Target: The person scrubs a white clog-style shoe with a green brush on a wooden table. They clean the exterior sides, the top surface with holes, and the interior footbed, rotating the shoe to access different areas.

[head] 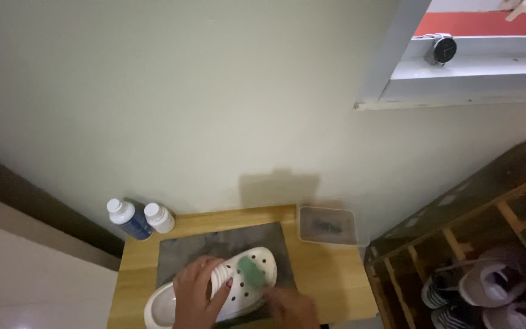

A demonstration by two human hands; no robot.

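Observation:
A white perforated clog shoe (248, 286) lies on a grey mat (184, 253) on a small wooden table (330, 274). My left hand (197, 292) rests on top of the clog's middle, holding it down. My right hand (290, 306) is at the clog's toe side, low in the view and blurred. A green sponge or cloth (252, 270) lies against the clog's toe; I cannot tell whether my right hand grips it.
Two white-capped bottles (130, 218) (159, 217) stand at the table's back left against the wall. A clear plastic tray (327, 225) sits at the back right. A wooden shoe rack (482, 268) with sneakers stands to the right. A watch (442, 49) lies on the window sill.

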